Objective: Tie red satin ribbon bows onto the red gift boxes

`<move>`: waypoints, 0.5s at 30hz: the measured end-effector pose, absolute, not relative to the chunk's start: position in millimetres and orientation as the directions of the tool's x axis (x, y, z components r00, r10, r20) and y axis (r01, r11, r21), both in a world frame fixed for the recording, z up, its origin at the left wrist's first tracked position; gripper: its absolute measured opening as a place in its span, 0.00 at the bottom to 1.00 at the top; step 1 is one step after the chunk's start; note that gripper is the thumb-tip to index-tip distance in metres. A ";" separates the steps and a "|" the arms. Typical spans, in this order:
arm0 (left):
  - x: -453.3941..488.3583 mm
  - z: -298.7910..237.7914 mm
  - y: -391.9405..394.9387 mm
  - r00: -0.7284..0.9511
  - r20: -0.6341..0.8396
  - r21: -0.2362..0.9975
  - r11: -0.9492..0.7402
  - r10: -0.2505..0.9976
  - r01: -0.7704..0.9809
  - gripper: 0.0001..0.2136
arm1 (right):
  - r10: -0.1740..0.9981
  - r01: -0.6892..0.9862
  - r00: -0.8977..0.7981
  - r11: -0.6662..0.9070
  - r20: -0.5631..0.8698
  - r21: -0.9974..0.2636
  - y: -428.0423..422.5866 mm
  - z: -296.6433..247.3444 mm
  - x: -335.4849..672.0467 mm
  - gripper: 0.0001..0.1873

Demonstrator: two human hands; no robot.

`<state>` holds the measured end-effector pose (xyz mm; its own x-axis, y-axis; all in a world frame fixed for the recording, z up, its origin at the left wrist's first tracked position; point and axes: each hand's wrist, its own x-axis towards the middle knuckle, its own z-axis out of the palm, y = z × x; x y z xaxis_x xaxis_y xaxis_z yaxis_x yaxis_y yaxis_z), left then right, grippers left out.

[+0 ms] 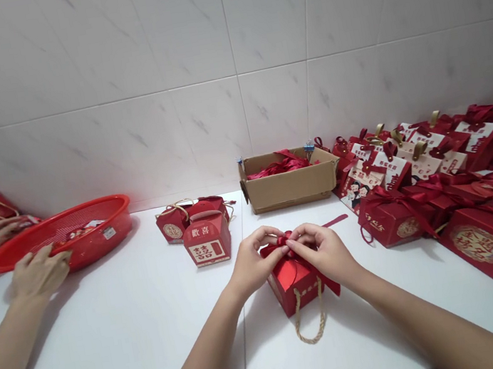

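A red gift box (291,275) stands on the white table in front of me, with a gold rope handle (313,333) hanging down its near side. Over its top, my left hand (259,258) and my right hand (322,250) meet, both pinching a dark red satin ribbon (286,239) gathered into a knot or bow. One ribbon end drops at the box's right side, and another strip (335,220) lies on the table beyond my right hand. My fingers partly hide the knot.
A cardboard box (292,188) of ribbons stands by the tiled wall. Small red boxes (208,242) are left of it. Many finished-looking red boxes (490,240) crowd the right. At left, a co-worker's hands (40,272) are at a red plastic basket (111,228).
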<state>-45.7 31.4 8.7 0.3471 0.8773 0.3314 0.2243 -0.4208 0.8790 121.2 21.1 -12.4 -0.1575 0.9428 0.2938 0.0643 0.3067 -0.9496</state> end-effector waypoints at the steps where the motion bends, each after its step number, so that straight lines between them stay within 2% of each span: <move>1: -44.4 8.3 31.5 0.331 0.327 0.882 -0.411 0.885 0.228 0.08 | 0.944 0.074 -0.150 0.308 0.295 -0.948 21.1 -12.1 121.7 0.08; 15: -42.4 2.5 32.6 0.255 0.398 0.849 -0.459 0.881 0.260 0.05 | 0.936 0.152 -0.158 0.337 0.314 -0.929 23.0 -8.5 126.9 0.10</move>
